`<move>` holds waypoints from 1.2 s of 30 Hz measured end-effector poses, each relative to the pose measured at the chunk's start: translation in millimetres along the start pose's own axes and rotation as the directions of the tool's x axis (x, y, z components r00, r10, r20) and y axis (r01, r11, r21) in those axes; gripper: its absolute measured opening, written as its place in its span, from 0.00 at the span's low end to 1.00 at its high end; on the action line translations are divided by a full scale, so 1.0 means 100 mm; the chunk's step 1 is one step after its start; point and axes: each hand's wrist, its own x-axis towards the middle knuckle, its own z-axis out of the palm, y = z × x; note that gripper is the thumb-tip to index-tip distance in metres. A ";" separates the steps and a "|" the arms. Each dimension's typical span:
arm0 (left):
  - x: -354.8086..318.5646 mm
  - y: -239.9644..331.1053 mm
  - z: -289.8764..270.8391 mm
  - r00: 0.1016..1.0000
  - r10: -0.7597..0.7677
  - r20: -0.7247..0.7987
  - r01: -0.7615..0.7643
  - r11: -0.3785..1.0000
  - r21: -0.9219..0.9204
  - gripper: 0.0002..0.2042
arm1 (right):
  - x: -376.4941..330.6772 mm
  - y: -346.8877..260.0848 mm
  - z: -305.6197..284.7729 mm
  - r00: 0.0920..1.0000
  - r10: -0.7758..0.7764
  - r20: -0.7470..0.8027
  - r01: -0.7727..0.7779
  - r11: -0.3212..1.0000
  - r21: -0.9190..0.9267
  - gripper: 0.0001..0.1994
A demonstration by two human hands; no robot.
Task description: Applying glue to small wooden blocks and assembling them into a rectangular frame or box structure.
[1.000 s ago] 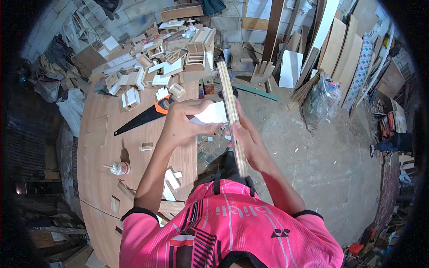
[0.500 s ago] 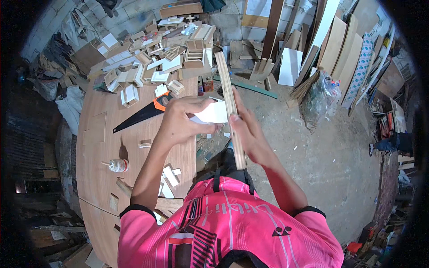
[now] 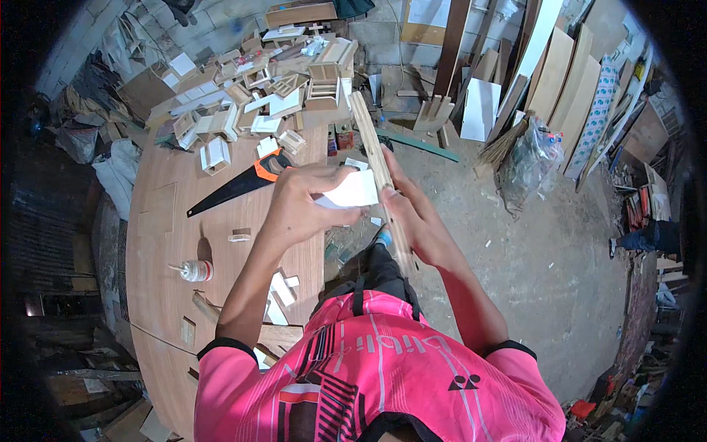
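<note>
In front of my chest, my left hand (image 3: 298, 202) grips a small white-faced wooden piece (image 3: 347, 191) between thumb and fingers. A long, narrow wooden strip (image 3: 370, 140) stands against the right end of that piece, or very close to it. My right hand (image 3: 417, 221) is closed round the strip's middle, thumb on the near side. The strip tilts, its upper end leaning left, and its lower end is blurred. Beyond my left wrist, a handsaw (image 3: 232, 193) with a black blade and orange-black handle lies on the wooden table (image 3: 158, 243).
A white glue bottle (image 3: 196, 270) stands on the table at left. Several small wooden boxes (image 3: 215, 156) crowd the far end. White offcuts (image 3: 281, 289) lie by my left forearm. Boards (image 3: 563, 88) lean on the far right wall, near a plastic bag (image 3: 526, 158) on the floor.
The strip has shifted and tilted a little more, its lower end swinging right and its upper end left. My right hand moved with it; the white piece stays nearly in place.
</note>
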 end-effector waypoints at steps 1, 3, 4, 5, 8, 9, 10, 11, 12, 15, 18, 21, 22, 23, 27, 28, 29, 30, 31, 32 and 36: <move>0.00 -0.03 -0.02 1.000 0.000 -0.003 0.000 1.000 0.003 0.24 | 0.04 0.01 0.04 0.997 -0.072 -0.002 0.071 0.997 -0.034 0.34; 0.00 -0.09 -0.06 0.993 -0.091 -0.078 0.087 0.995 -0.055 0.25 | -0.11 -0.06 0.09 1.000 -0.023 0.017 0.024 0.999 -0.046 0.35; -0.02 -0.12 -0.04 0.993 -0.092 -0.080 0.088 0.995 -0.055 0.25 | -0.18 -0.10 0.10 0.999 0.032 0.032 -0.030 0.998 -0.062 0.35; -0.04 -0.15 -0.01 0.995 -0.027 -0.091 0.025 1.000 -0.018 0.26 | -0.16 -0.06 0.08 0.998 0.053 0.037 -0.050 0.995 -0.089 0.35; -0.01 -0.12 -0.01 0.995 -0.010 -0.097 0.010 1.000 0.002 0.27 | -0.03 -0.16 0.04 0.999 0.011 0.037 -0.007 0.995 -0.101 0.34; 0.00 -0.10 -0.01 0.994 -0.058 -0.098 0.057 0.998 -0.011 0.27 | -0.04 -0.17 0.05 0.999 0.031 0.031 -0.027 0.994 -0.110 0.35; 0.00 -0.14 -0.04 0.993 -0.057 -0.103 0.057 0.998 -0.007 0.27 | -0.06 -0.17 0.05 0.999 0.026 0.036 -0.022 0.994 -0.110 0.35; -0.02 -0.19 -0.06 0.990 -0.107 -0.091 0.104 0.994 -0.030 0.27 | -0.13 -0.16 0.05 0.996 0.062 0.066 -0.055 0.994 -0.096 0.35; -0.03 -0.23 -0.09 0.985 -0.156 -0.079 0.152 0.987 -0.052 0.26 | -0.17 -0.15 0.05 0.991 0.097 0.096 -0.089 0.993 -0.083 0.35; -0.02 -0.13 -0.07 0.996 -0.042 -0.083 0.036 0.997 -0.068 0.26 | -0.06 -0.08 0.04 0.998 0.023 0.063 -0.018 0.996 -0.086 0.35; 0.00 -0.16 -0.03 0.993 -0.078 -0.085 0.068 0.991 -0.119 0.26 | -0.07 -0.07 0.07 1.000 0.009 0.010 -0.008 0.996 -0.094 0.34; -0.01 -0.27 -0.05 0.993 -0.090 -0.072 0.077 0.982 -0.174 0.27 | -0.10 -0.10 0.06 0.999 0.011 0.031 -0.007 0.993 -0.118 0.33; -0.02 -0.30 -0.04 0.992 -0.096 -0.078 0.082 0.982 -0.173 0.27 | -0.16 -0.10 0.02 0.991 0.101 0.083 -0.089 0.988 -0.129 0.33; -0.03 -0.32 -0.01 0.988 -0.101 -0.117 0.080 0.981 -0.177 0.27 | -0.16 0.03 -0.02 0.992 0.082 0.094 -0.070 0.990 -0.122 0.32; -0.07 -0.25 0.02 0.969 -0.152 -0.195 0.092 0.954 -0.286 0.27 | -0.01 0.23 -0.08 0.969 0.223 0.105 -0.246 0.878 0.409 0.30; -0.10 -0.27 0.02 0.968 -0.155 -0.199 0.094 0.954 -0.285 0.27 | 0.03 0.29 -0.08 0.969 0.222 0.110 -0.248 0.879 0.408 0.30; -0.13 -0.33 0.02 0.970 -0.112 -0.217 0.060 0.971 -0.230 0.27 | 0.08 0.37 -0.09 0.965 0.253 0.062 -0.253 0.856 0.451 0.30; -0.15 -0.35 0.01 0.970 -0.069 -0.235 0.028 0.985 -0.172 0.28 | 0.12 0.44 -0.09 0.959 0.284 0.019 -0.256 0.831 0.494 0.33; -0.19 -0.35 -0.01 0.967 -0.076 -0.245 0.035 0.985 -0.169 0.28 | 0.15 0.50 -0.09 0.950 0.307 0.064 -0.298 0.816 0.495 0.33; -0.21 -0.33 -0.02 0.961 -0.087 -0.262 0.044 0.985 -0.167 0.28 | 0.21 0.58 -0.05 0.950 0.304 0.076 -0.301 0.818 0.490 0.33; -0.38 -0.30 -0.07 0.919 -0.182 -0.351 0.151 0.982 -0.114 0.28 | 0.43 1.13 0.16 0.894 0.374 0.247 -0.412 0.903 0.122 0.36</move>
